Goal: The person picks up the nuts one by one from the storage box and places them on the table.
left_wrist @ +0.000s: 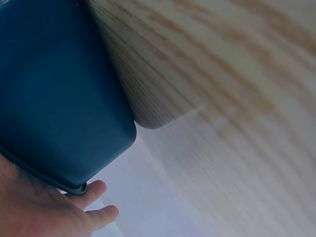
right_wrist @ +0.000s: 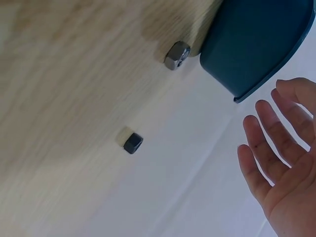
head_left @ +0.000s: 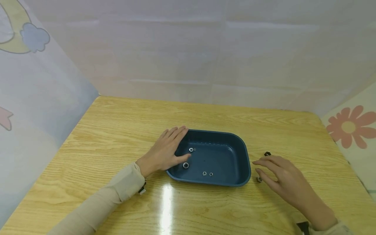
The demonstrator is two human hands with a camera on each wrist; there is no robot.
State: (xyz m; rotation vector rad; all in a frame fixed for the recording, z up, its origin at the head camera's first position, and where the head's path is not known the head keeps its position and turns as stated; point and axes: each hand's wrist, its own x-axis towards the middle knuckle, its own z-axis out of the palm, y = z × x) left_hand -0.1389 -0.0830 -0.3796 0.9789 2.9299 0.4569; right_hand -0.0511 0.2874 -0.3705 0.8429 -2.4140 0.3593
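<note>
A dark blue rectangular tray (head_left: 218,134) stands on the wooden table, with several metal nuts of different sizes scattered on its floor, among them a larger nut (head_left: 185,165). My left hand (head_left: 168,149) rests on the tray's left rim, fingers straight and thumb reaching over the inside. Off the tray's right side, my right hand (head_left: 289,178) hovers with fingers slightly bent and nothing held between them. Below it on the table lie a silver hex nut (right_wrist: 177,55), close to the tray, and a black hex nut (right_wrist: 133,143) farther off.
The wooden table (head_left: 117,127) extends around the tray. Behind it hangs a pale sheet (head_left: 188,58), with patterned cloth at left and right. Light glares off the table in front of the tray.
</note>
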